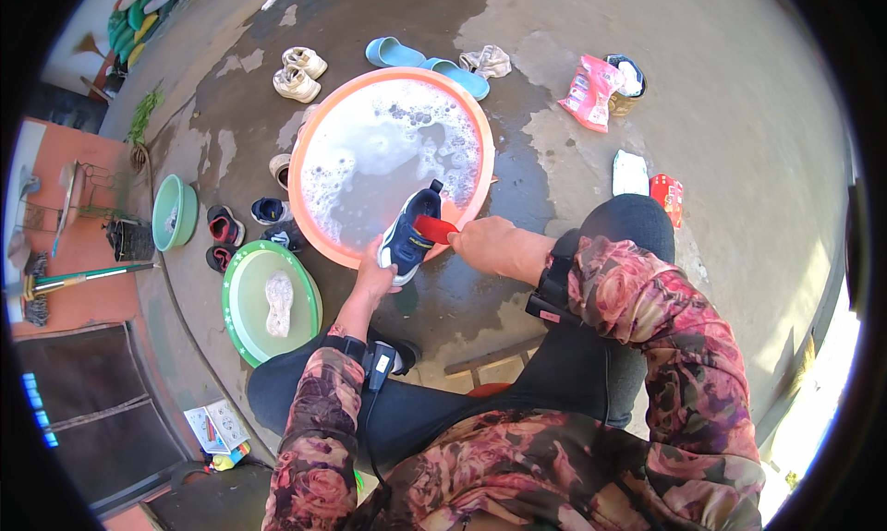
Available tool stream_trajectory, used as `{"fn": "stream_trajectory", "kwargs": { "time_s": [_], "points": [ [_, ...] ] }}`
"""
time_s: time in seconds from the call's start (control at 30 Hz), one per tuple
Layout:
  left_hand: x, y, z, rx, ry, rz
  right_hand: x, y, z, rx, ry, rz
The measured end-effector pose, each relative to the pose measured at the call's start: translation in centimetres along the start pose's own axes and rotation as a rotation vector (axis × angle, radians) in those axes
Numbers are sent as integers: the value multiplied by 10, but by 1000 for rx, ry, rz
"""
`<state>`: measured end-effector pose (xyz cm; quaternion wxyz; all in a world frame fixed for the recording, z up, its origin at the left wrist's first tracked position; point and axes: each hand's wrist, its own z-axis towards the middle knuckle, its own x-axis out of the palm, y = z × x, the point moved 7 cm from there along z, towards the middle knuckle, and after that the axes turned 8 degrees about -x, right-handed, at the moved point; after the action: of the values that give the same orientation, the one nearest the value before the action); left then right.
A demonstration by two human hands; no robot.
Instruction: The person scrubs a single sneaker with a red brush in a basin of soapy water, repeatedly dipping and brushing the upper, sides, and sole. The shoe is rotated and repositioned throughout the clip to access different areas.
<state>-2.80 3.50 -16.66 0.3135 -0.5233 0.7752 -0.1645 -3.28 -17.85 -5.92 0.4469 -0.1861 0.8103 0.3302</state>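
My left hand [376, 270] grips a dark blue shoe [410, 243] by its white sole, over the near rim of a large orange basin [296, 209]. The shoe's opening faces up and its heel loop points away from me. My right hand [478, 244] is closed around a red-handled tool [435, 230], probably a brush, whose far end is at the shoe; its bristles are hidden. Foamy, cloudy water [367, 150] fills the basin. To the left, a white shoe or sole [279, 302] lies in a green-rimmed basin [232, 282].
Beyond the basin are light blue slippers [454, 79], a grey cloth [486, 61] and white shoes [296, 84]. Dark shoes [225, 226] and a small green basin [188, 214] stand left. A pink packet [591, 93], a tin [627, 103] and a red packet [666, 197] stand right. The ground is partly wet.
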Motion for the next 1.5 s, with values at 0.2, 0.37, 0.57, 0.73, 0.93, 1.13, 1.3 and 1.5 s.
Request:
{"fn": "stream_trajectory", "kwargs": {
  "time_s": [0.2, 0.37, 0.57, 0.73, 0.93, 1.13, 1.3, 1.5],
  "points": [
    [-3, -62, -4, 408, -480, 476, -3, 13, 10, 5, 1, 18],
    [23, -95, -8, 413, -513, 605, -13, 11, 5, 13, 5, 3],
    [31, -98, 11, 605, -324, 667, -24, -18, 0, 69, 73, 41],
    [38, -90, 20, 572, -247, 843, -23, -19, 4, 90, 52, 81],
    [45, -92, 22, 482, -185, 971, -16, -14, 6, 123, 64, 82],
    [42, -89, 21, 581, -214, 935, -17, -11, 2, 132, 75, 88],
    [27, -86, 7, 718, -193, 675, -21, -12, -5, 106, 76, 94],
    [23, -85, -5, 782, -168, 571, -27, -9, -7, 80, 72, 112]
  ]
}}
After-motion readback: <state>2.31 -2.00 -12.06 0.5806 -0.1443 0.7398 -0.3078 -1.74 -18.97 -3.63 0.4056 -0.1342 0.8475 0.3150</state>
